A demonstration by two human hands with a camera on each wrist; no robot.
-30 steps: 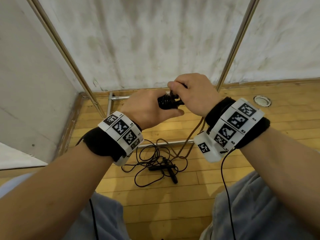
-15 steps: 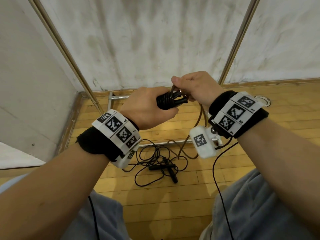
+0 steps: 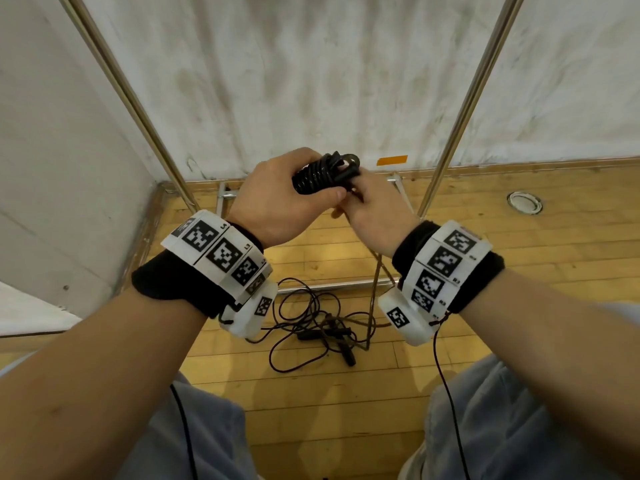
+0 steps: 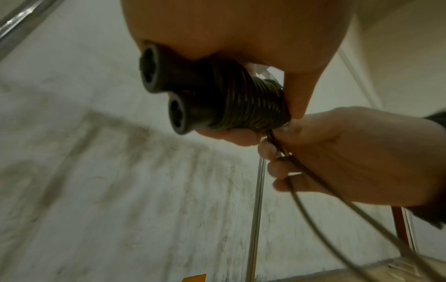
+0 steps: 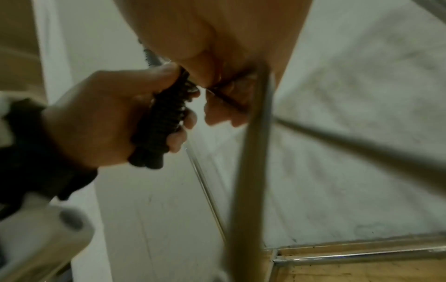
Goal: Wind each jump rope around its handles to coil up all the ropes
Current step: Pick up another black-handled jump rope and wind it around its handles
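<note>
Right hand (image 3: 375, 209) dropped beneath ribbed black handles (image 3: 322, 178), pinching thin glossy cord (image 4: 311, 192), left hand (image 3: 277, 199) gripping coiled bundle.

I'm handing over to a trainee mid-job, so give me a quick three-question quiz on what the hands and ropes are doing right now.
1. True or false: the left hand grips both handles side by side, with rope coiled around them.
2. What is the right hand doing? A) resting open on the floor B) pinching the loose rope just below the coil C) holding a second pair of handles
3. Where is the other jump rope?

Key
1. True.
2. B.
3. It lies loose and tangled on the wooden floor below the hands, not yet wound.
</note>
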